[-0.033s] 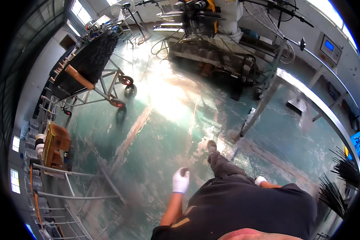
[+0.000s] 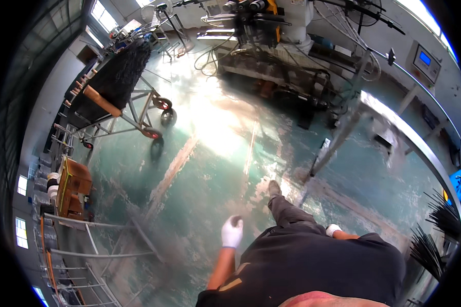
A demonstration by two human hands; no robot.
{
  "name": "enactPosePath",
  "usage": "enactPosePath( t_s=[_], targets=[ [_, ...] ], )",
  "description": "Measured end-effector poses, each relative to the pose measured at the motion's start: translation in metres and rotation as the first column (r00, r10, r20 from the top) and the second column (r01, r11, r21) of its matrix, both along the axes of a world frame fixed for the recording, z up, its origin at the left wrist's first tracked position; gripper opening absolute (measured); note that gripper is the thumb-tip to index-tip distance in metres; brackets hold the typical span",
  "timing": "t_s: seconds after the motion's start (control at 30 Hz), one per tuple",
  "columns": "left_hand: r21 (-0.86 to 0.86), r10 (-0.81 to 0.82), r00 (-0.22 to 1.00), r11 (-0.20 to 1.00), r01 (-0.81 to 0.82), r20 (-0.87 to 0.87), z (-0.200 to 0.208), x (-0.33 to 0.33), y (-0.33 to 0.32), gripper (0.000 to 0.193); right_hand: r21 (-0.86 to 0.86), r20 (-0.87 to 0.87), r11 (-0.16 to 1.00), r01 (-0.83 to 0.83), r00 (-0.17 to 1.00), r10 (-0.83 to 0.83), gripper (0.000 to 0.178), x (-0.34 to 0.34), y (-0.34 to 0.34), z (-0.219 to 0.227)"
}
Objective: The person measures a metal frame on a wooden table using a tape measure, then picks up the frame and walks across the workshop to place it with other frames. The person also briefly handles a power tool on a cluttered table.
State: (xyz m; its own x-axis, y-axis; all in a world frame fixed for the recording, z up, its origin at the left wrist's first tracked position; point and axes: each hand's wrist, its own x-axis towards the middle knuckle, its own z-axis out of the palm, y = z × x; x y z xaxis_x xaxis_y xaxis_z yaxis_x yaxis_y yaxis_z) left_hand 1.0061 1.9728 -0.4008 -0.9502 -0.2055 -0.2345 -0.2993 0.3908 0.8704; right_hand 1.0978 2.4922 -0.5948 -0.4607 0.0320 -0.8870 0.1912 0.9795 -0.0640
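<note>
My left hand (image 2: 232, 232), in a white glove with a dark patch near the fingertips, hangs in front of my body over the green floor. Its fingers are curled in, and nothing sticks out of them. At my right side, my right hand (image 2: 333, 230) shows only in part. It also wears a white glove, and the dark shirt hides much of it, so its fingers cannot be made out. Neither hand touches anything that I can see. One shoe (image 2: 274, 188) is on the worn floor (image 2: 215, 184) ahead of me.
A wheeled rack (image 2: 102, 102) with black material stands far left. A metal frame (image 2: 102, 251) and a wooden box (image 2: 76, 187) are at left. Ahead is a large machine (image 2: 271, 66). A metal table (image 2: 389, 115) and bundles of black rods (image 2: 426, 250) lie to the right.
The whole view has shifted very slightly. My hands keep nearly the same place and pose.
</note>
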Motion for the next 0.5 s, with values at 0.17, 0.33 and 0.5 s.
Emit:
enactPosePath(
  t_s=[0.17, 0.33, 0.5],
  targets=[
    [0.015, -0.011, 0.967, 1.000, 0.008, 0.256, -0.018, -0.091, -0.019, 0.025, -0.186, -0.212, 0.913, 0.362, 0.893, -0.397, 0.057, -0.235, -0.064, 0.017],
    [-0.359, -0.407, 0.908, 0.836, 0.416, 0.103, 0.019, -0.233, -0.022, 0.026, -0.445, -0.493, 0.858, 0.256, 0.730, -0.473, 0.039, -0.478, -0.130, 0.115],
    [0.197, 0.006, 0.999, 0.980, -0.014, 0.042, 0.010, -0.353, -0.029, 0.026, -0.518, -0.475, 0.818, 0.250, 0.711, -0.519, 0.037, -0.624, -0.168, 0.187]
  ],
)
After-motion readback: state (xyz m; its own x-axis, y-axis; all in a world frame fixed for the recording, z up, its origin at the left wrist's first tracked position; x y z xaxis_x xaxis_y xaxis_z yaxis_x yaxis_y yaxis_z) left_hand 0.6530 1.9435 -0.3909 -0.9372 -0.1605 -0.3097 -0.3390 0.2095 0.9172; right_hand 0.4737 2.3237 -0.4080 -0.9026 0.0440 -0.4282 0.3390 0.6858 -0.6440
